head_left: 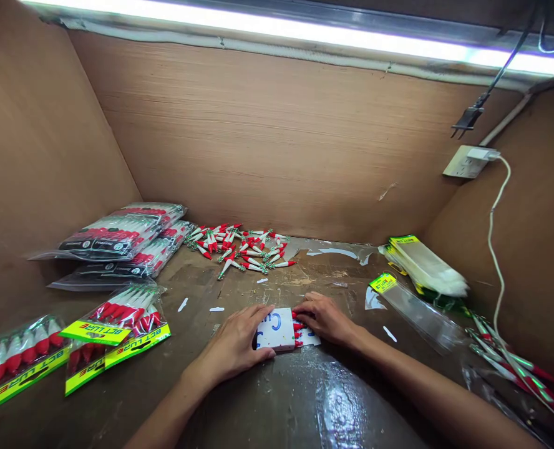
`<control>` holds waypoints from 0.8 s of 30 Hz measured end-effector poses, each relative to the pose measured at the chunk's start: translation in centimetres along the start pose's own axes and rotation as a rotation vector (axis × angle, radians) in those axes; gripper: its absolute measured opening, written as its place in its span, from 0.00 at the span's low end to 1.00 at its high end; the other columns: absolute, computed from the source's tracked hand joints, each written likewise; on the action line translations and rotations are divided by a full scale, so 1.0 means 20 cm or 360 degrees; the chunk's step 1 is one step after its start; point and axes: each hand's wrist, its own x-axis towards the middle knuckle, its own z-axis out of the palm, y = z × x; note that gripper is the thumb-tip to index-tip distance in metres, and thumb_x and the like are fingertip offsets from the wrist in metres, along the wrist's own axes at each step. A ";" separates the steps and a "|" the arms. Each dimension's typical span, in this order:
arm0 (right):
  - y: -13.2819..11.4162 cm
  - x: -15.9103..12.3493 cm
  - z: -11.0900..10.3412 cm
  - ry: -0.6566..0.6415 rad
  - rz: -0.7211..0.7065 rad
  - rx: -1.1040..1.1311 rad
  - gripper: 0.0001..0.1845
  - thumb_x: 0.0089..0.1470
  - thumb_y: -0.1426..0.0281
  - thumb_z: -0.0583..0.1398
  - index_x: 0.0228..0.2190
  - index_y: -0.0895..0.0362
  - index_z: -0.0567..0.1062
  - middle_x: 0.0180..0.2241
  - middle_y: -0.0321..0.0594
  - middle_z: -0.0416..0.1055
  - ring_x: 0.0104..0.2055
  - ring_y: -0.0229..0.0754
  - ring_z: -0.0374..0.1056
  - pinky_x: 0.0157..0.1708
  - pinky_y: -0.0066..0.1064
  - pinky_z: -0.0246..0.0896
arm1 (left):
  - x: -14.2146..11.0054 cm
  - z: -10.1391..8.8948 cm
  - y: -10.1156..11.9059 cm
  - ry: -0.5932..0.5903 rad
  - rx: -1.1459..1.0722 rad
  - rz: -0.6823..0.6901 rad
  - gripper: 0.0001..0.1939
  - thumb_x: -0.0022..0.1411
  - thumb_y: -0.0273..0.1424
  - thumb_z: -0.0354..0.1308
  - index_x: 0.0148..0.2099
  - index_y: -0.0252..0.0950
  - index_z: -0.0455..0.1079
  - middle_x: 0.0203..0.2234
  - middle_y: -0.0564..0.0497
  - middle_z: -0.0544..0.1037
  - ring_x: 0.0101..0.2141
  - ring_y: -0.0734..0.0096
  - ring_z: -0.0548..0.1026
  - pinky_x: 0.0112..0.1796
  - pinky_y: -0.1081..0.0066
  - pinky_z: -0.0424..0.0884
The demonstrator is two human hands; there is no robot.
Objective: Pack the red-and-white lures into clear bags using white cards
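Note:
A white card sleeve with blue lettering (277, 330) lies on the table in front of me. The red ends of several fishing lures (298, 335) stick out of its right side, over another piece of white card (311, 337). My left hand (237, 340) grips the sleeve from the left, its thumb at the near edge and its fingers at the far edge. At the right side, my right hand (326, 317) has its fingers curled and closed on the red lure ends. The sleeve hides the rest of these lures.
Loose red-and-white lures (239, 246) lie at the back. Stacked filled bags (118, 234) and yellow-labelled lure packs (118, 330) sit left. At right are empty clear packets (427, 268), a single packet (412, 305), more lures (511, 358) and a hanging white cable (492, 237).

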 end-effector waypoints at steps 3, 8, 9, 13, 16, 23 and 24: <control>0.01 0.03 0.02 -0.0077 -0.0133 0.0032 0.12 0.64 0.65 0.57 0.42 0.50 0.81 0.35 0.40 0.75 0.39 0.42 0.66 0.39 0.30 0.58 | 0.00 0.02 -0.02 -0.0021 0.0024 -0.0002 0.42 0.56 0.47 0.64 0.69 0.50 0.53 0.64 0.49 0.62 0.62 0.56 0.62 0.61 0.57 0.58; 0.01 0.02 0.00 -0.0076 -0.0161 0.0122 0.12 0.64 0.68 0.57 0.44 0.51 0.80 0.38 0.42 0.74 0.42 0.42 0.66 0.42 0.31 0.60 | -0.01 0.05 -0.05 -0.0022 0.0086 -0.0011 0.43 0.57 0.47 0.63 0.70 0.50 0.50 0.66 0.48 0.58 0.63 0.52 0.60 0.61 0.52 0.57; 0.00 0.01 -0.01 -0.0065 -0.0129 0.0143 0.13 0.64 0.67 0.57 0.46 0.52 0.79 0.39 0.42 0.74 0.43 0.43 0.67 0.43 0.32 0.60 | -0.01 0.05 -0.05 -0.0011 0.0090 -0.0007 0.43 0.57 0.47 0.63 0.70 0.51 0.49 0.66 0.47 0.58 0.63 0.51 0.60 0.61 0.52 0.57; -0.01 -0.03 -0.03 -0.0077 -0.0084 0.0241 0.12 0.62 0.64 0.60 0.46 0.52 0.79 0.39 0.41 0.75 0.42 0.43 0.69 0.43 0.32 0.62 | -0.02 0.06 -0.04 0.0015 0.0080 0.0045 0.43 0.58 0.47 0.63 0.70 0.51 0.49 0.66 0.47 0.59 0.63 0.50 0.60 0.60 0.52 0.58; 0.03 0.04 -0.06 0.0018 -0.0040 0.0210 0.12 0.63 0.65 0.58 0.43 0.53 0.80 0.37 0.41 0.76 0.40 0.42 0.70 0.41 0.31 0.63 | -0.03 0.06 -0.04 0.0022 0.0068 0.0048 0.44 0.57 0.47 0.63 0.70 0.51 0.48 0.66 0.46 0.59 0.63 0.49 0.60 0.60 0.52 0.58; 0.19 0.49 -0.08 0.0292 0.0195 -0.0353 0.13 0.57 0.73 0.61 0.46 0.56 0.76 0.45 0.46 0.75 0.50 0.48 0.64 0.51 0.37 0.58 | -0.03 0.03 -0.01 -0.0021 0.0023 0.0002 0.50 0.54 0.47 0.66 0.71 0.52 0.44 0.67 0.45 0.56 0.64 0.49 0.57 0.61 0.50 0.55; 0.20 0.54 -0.08 0.0292 0.0194 -0.0354 0.13 0.56 0.74 0.61 0.44 0.57 0.77 0.46 0.48 0.74 0.51 0.49 0.63 0.51 0.38 0.58 | -0.03 0.02 -0.01 -0.0026 0.0015 0.0003 0.50 0.54 0.48 0.66 0.71 0.52 0.43 0.67 0.45 0.56 0.65 0.49 0.57 0.61 0.50 0.55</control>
